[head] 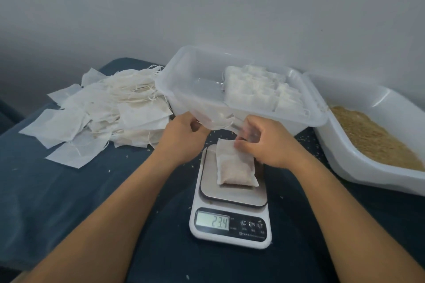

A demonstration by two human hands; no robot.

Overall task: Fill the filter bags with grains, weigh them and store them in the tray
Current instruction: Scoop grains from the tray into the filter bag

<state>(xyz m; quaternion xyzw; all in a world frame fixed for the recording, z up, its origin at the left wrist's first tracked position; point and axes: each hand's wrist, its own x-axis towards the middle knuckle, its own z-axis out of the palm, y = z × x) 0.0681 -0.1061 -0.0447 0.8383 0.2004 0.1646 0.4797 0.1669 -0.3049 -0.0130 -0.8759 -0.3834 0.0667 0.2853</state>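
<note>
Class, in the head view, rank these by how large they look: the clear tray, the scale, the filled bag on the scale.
1. clear tray, though it sits farther from the camera
2. scale
3. filled bag

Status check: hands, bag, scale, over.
Left hand pinching drawstring; right hand gripping clear scoop. Filled bag flat on scale, display blurred. Nothing blocking tray.
</note>
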